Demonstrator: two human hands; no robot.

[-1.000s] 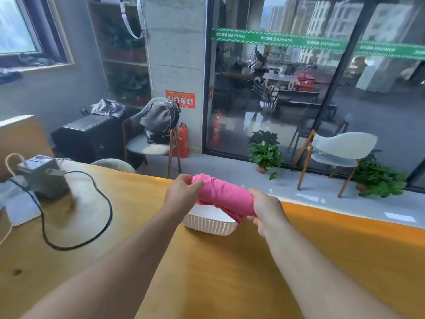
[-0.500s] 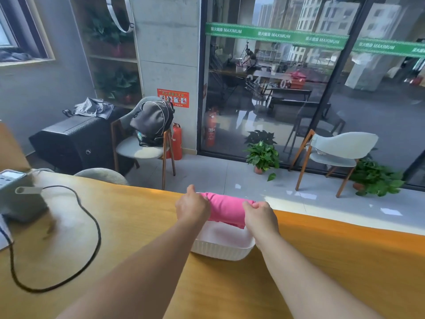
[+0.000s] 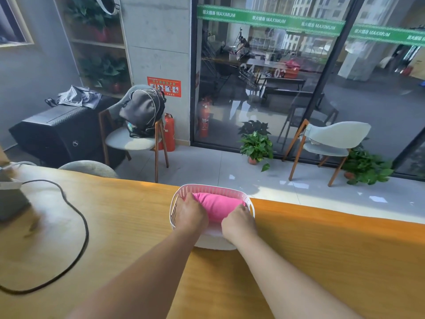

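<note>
- The rolled pink cloth is lying inside the white perforated plastic basket.
- The left hand is gripping its left end, fingers curled.
- The right hand is gripping its right end.

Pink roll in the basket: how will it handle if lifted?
Probably soft: the roll bulges between the left hand and right hand. Likely light, being cloth. The basket should stop it rolling.
</note>
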